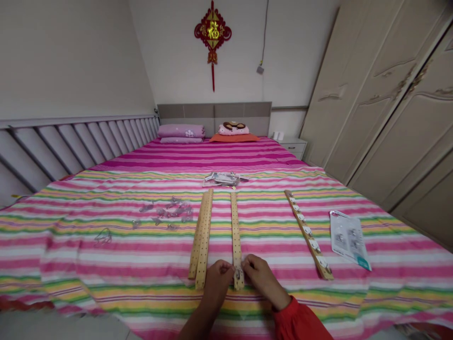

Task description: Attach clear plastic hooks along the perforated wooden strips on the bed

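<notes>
Both my hands meet at the near end of a pale perforated wooden strip (235, 231) lying lengthwise on the striped bedspread. My left hand (218, 278) pinches its fingers at the strip's end. My right hand (260, 277), in a red sleeve, pinches from the other side. Between the fingertips sits a small metal clip (238, 272). Two more perforated strips (201, 236) lie side by side just left of my left hand. A fourth strip (307, 232), carrying several white round fittings, lies angled to the right.
Loose clear clips (170, 211) are scattered to the left on the striped bedspread (106, 264). A pile of packets (223, 179) lies beyond the strips. A blister card (348, 238) rests at right. Pillows sit at the headboard, a wardrobe (396, 108) stands right, a slatted rail left.
</notes>
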Available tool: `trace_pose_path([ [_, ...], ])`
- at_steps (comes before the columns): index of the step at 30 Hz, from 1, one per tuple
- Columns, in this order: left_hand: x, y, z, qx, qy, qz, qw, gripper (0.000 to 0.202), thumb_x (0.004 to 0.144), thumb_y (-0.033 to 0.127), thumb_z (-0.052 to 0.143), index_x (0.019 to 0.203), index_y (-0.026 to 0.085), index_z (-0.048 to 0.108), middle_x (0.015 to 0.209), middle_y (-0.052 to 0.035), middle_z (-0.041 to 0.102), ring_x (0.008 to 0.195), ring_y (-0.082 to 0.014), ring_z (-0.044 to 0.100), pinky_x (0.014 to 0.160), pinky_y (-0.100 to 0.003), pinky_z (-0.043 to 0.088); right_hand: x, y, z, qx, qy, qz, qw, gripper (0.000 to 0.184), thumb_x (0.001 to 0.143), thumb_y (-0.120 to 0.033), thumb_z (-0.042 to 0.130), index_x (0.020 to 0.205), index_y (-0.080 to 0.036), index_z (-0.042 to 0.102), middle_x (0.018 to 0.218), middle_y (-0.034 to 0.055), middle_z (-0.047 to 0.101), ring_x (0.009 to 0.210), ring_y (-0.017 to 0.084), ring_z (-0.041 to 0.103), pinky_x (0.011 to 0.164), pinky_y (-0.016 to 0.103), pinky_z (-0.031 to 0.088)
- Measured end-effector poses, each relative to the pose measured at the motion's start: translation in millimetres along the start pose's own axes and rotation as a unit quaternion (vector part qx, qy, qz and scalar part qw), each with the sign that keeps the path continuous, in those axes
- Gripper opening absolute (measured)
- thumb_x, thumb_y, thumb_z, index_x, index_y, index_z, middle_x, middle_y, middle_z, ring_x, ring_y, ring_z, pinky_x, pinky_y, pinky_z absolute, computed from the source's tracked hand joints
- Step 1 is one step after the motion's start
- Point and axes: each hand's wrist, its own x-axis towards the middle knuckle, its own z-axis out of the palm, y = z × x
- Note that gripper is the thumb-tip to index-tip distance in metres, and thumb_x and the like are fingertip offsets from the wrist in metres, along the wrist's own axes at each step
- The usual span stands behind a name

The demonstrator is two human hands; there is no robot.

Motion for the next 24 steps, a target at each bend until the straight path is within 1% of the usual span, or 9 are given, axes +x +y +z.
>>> trace_pose_path([
  [8,1,-1,0.2,0.003,0.007,-0.006,1.0,0.006,0.063,0.018,0.056,0.057,0.018,0.054,0.049,0.0039,0.055,0.05,-0.0124,0.055,0.051,-0.023,0.043,0,-9,-3,-0.092,-0.029,-0.024,0.995,0.021,0.079,-0.031,0.041,0.059,-0.023,0.038,0.057,-0.0028,0.047,0.057,0.015,0.044,0.055,0.026,0.029],
  [13,3,-3,1.5,0.014,0.01,-0.017,1.0,0.008,0.062,0.016,0.057,0.056,0.019,0.052,0.047,0.0049,0.054,0.049,-0.0122,0.054,0.051,-0.023,0.042,1,-7,-2,-0.12,-0.034,-0.026,0.992,0.021,0.08,-0.029,0.04,0.061,-0.023,0.039,0.059,-0.0018,0.049,0.058,0.015,0.046,0.055,0.026,0.029],
  [17,6,-8,2.6,0.012,0.012,-0.022,1.0,0.011,0.063,0.019,0.059,0.056,0.019,0.05,0.046,0.006,0.051,0.049,-0.0121,0.053,0.05,-0.023,0.04,0,-4,0,-0.135,-0.03,-0.02,0.99,0.022,0.079,-0.028,0.041,0.058,-0.024,0.037,0.058,-0.0018,0.049,0.058,0.015,0.046,0.054,0.026,0.029],
  [21,7,-15,5.3,0.014,0.021,-0.02,0.999,0.011,0.063,0.02,0.06,0.057,0.019,0.05,0.048,0.0054,0.052,0.052,-0.0127,0.053,0.053,-0.023,0.041,-1,-1,2,-0.143,-0.019,-0.004,0.99,0.026,0.079,-0.035,0.043,0.057,-0.025,0.035,0.053,-0.0027,0.046,0.055,0.016,0.044,0.053,0.027,0.028],
  [24,2,-18,6.8,0.018,0.016,-0.001,1.0,0.011,0.064,0.021,0.06,0.058,0.019,0.051,0.051,0.0043,0.053,0.053,-0.0129,0.053,0.054,-0.024,0.042,0,3,4,-0.134,-0.006,0.006,0.991,0.03,0.078,-0.043,0.045,0.056,-0.025,0.035,0.051,-0.0029,0.045,0.053,0.016,0.044,0.052,0.028,0.028],
])
